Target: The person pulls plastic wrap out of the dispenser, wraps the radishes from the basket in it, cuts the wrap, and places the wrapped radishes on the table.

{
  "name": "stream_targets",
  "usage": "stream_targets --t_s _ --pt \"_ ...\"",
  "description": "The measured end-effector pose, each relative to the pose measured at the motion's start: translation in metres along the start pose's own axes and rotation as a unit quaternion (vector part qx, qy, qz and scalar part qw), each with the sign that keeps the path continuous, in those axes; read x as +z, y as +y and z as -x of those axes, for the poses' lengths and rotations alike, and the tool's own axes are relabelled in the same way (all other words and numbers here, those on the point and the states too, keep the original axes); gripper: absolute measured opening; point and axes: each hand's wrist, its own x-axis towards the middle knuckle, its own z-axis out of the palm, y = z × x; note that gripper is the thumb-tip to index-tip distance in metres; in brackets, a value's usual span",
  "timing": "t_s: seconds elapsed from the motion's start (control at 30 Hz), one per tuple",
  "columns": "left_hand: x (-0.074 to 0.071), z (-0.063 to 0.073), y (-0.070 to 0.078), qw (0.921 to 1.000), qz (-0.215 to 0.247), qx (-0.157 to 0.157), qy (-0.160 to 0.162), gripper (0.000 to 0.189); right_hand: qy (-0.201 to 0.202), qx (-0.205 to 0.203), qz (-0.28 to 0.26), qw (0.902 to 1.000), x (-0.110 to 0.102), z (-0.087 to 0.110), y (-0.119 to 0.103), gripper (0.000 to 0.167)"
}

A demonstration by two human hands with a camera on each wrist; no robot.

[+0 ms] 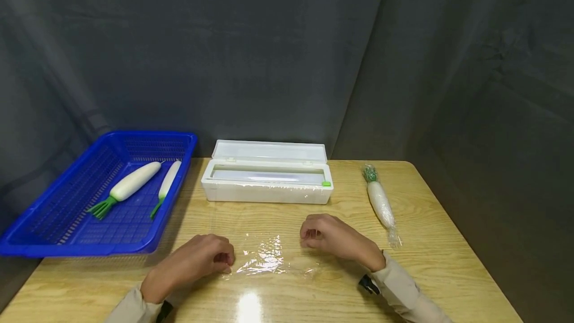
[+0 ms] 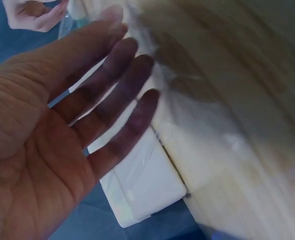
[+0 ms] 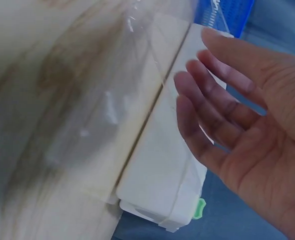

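Observation:
A sheet of clear cling film spreads low over the table between the hands, creased and glinting. At its left side the left hand pinches the film with thumb and forefinger; in the left wrist view that hand's other fingers are bent loosely. On the right, the right hand pinches the film's other side between thumb and forefinger, though its grip on the transparent sheet shows only faintly. Behind the hands stands a white film dispenser, its lid raised and a green cutter slider at its right end.
At the left, a blue basket holds a larger white radish and a smaller one, both with green tops. A film-wrapped radish lies on the table's right side. Dark grey cloth encloses the back and sides.

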Motion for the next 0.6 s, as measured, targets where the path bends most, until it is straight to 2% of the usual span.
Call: stream_targets --t_s 0.13,0.37,0.6 --pt "-0.0004 -0.0004 -0.0024 0.9996 -0.020 0.009 0.017 0.017 0.036 -0.005 0.010 0.9993 0.0027 -0.0024 0.0029 0.004" --pt "-0.0040 -0.0024 -0.0040 0.9952 -0.063 0.031 0.069 0.013 0.141 -0.021 0.039 0.9890 0.0027 -0.0065 0.0070 0.011" --pt "-0.0075 -0.0037 -0.0025 0.9837 -0.119 0.055 0.123 0.013 0.185 -0.027 0.074 0.9795 0.0024 -0.0091 0.0074 0.020"
